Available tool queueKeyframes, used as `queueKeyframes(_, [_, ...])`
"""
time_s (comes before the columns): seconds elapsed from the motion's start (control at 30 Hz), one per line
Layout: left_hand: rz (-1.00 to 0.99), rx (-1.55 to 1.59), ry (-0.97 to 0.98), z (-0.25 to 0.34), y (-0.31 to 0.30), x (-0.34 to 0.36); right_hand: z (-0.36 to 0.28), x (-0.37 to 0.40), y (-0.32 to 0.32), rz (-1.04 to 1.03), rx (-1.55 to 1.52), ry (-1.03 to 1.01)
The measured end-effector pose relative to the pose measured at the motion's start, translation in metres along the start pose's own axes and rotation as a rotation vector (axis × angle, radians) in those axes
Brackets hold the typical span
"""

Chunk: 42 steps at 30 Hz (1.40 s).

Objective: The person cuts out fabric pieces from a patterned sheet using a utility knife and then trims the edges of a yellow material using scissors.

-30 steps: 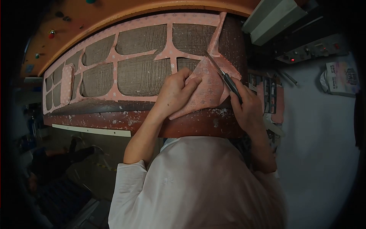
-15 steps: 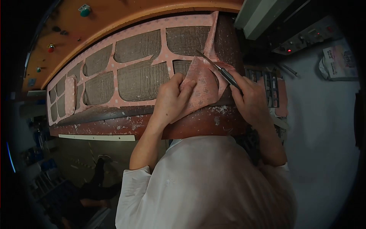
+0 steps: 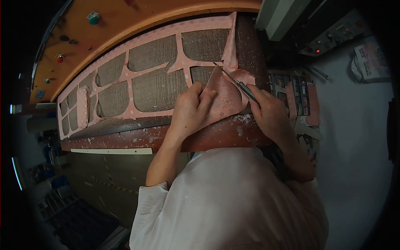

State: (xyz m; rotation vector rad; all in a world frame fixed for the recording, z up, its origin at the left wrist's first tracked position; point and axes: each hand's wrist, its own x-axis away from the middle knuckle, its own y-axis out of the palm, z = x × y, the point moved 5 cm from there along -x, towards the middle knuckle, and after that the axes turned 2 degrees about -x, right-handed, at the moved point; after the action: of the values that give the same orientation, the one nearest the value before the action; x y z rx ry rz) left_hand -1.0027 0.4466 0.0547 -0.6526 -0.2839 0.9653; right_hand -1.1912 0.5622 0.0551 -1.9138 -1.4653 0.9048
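Observation:
My left hand (image 3: 191, 107) is closed on a folded-over flap of pink patterned fabric (image 3: 227, 100), its thumb pressed along the cloth. In my right hand (image 3: 271, 112) is a utility knife (image 3: 242, 86) with a long thin blade that points up and left. The blade lies across the flap's upper edge, close to a twisted strip of the same fabric (image 3: 230, 46). Leftward stretches the rest of the pink sheet (image 3: 129, 93), with rows of rounded cut-outs over a scored brown board (image 3: 160, 89). A stack of cut pink pieces (image 3: 83, 106) lies near its left end.
An orange machine panel (image 3: 121, 16) with a green button (image 3: 94, 18) runs along the back. Pale scraps dot the reddish-brown front edge (image 3: 200, 142). Right of the table are a dark rack (image 3: 303, 96) with pink strips and a white bag (image 3: 371, 62).
The view has shifted slightly. The knife and my right hand have moved a little down, drawing the blade along the fabric edge. A person at the lower left is out of sight.

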Motion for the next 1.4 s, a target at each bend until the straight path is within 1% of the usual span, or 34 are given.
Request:
queueKeyframes(0.13, [0.001, -0.020, -0.019, 0.001, -0.002, 0.003, 0.000, -0.001, -0.008, 0.022, -0.099, -0.021])
queueKeyframes(0.23, [0.000, -0.001, -0.040, 0.004, -0.003, 0.003, 0.001, -0.004, -0.009, 0.035, -0.088, -0.045])
queueKeyframes(0.33, [0.006, -0.011, -0.033, 0.002, -0.002, 0.004, 0.001, -0.001, -0.006, 0.009, -0.064, -0.018])
queueKeyframes(0.73, [0.024, 0.016, -0.049, -0.001, -0.002, 0.006, 0.000, -0.001, -0.010, 0.007, -0.120, -0.026])
queueKeyframes(0.83, [0.026, 0.007, -0.043, 0.000, -0.001, 0.006, 0.001, -0.001, -0.008, -0.003, -0.063, -0.030])
queueKeyframes(0.93, [0.005, -0.013, -0.031, 0.002, -0.002, 0.007, 0.003, 0.000, -0.004, -0.077, 0.032, 0.019])
queueKeyframes(1.03, [-0.021, -0.009, -0.014, 0.003, -0.003, 0.013, 0.015, 0.008, 0.009, -0.106, 0.047, 0.027])
queueKeyframes(1.13, [-0.021, -0.013, -0.030, 0.002, -0.007, 0.020, 0.017, 0.013, 0.007, -0.093, -0.009, 0.064])
queueKeyframes(1.2, [-0.045, -0.015, -0.045, 0.007, -0.011, 0.023, 0.013, 0.013, 0.003, -0.050, -0.122, 0.050])
queueKeyframes(1.33, [0.002, -0.064, 0.023, 0.014, -0.015, 0.028, 0.006, 0.017, -0.002, -0.021, -0.243, 0.065])
queueKeyframes(1.4, [0.011, -0.097, 0.070, 0.016, -0.015, 0.033, 0.003, 0.021, -0.002, -0.047, -0.209, 0.061])
